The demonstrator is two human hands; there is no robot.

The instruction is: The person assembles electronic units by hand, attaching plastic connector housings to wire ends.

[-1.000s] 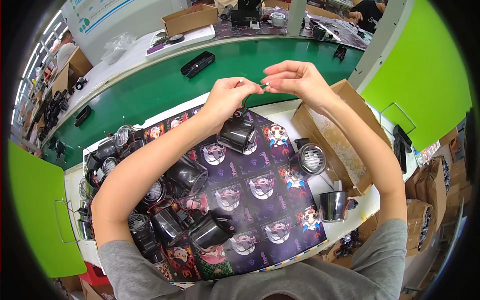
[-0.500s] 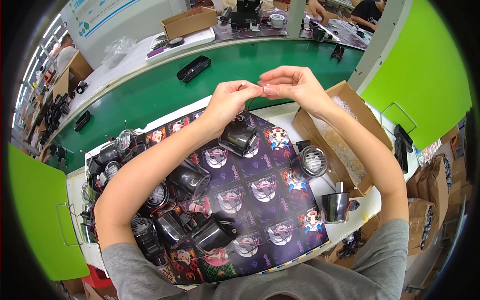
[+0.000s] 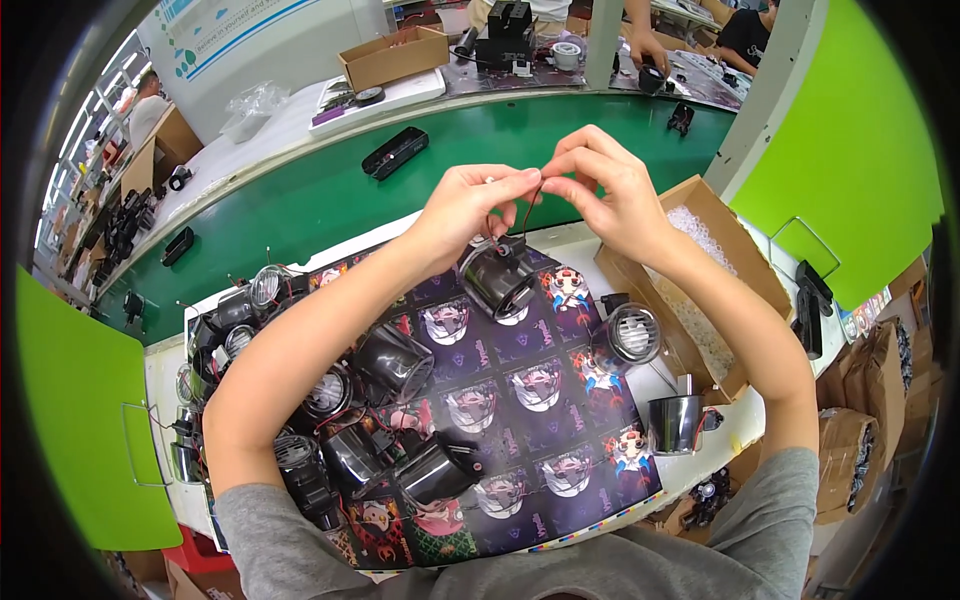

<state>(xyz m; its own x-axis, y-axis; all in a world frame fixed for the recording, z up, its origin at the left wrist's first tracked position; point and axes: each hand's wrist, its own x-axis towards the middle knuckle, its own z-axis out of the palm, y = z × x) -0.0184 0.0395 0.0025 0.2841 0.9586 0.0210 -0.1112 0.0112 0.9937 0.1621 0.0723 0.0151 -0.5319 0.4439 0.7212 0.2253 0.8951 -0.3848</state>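
Thin dark wires (image 3: 530,212) rise from a glossy black cylindrical housing (image 3: 497,282) on the printed sheet. Above it, my left hand (image 3: 470,208) is closed, thumb and forefinger pinching the wire near its upper end. A small white tip shows by its fingers, too small to name. My right hand (image 3: 608,190) meets it there, thumb and forefinger closed on the same wire. Several similar black housings, among them one lying on its side (image 3: 438,470), crowd the left of the sheet. Another with a ribbed clear front (image 3: 632,335) lies to the right, near an upright one (image 3: 676,425).
Beneath the housings lies a dark sheet printed with cartoon figures (image 3: 535,385). An open cardboard box (image 3: 765,290) of small clear pieces stands at the right. Beyond runs a green belt (image 3: 300,205) carrying black parts (image 3: 395,152). Across it, a co-worker's hand (image 3: 648,48) holds a black part.
My right hand's fingers have curled into a pinch on the wire, which now stands more upright between my hands. The view has shifted slightly. The co-worker's hand has come to a black part.
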